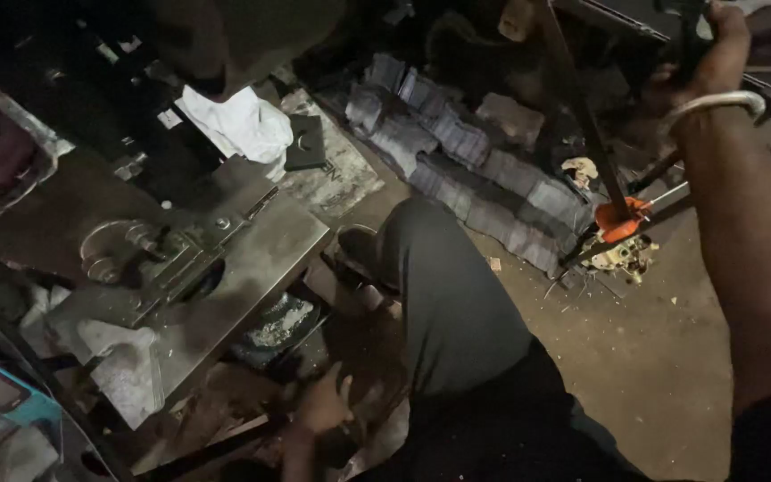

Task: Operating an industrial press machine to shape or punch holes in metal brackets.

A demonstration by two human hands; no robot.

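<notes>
We see open floor right of the knee; the counter and stacked blocks crowd the left and top.

A dim workshop: bare dirt floor strewn with scraps, a steel-topped machine table at left, grey stacked bundles along the back, white cloth nearby.

Left hand's grip in shadow

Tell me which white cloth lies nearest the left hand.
The crumpled rag at the metal table's lower-left edge; the other white cloth lies far beyond, farther from the left hand.
</notes>
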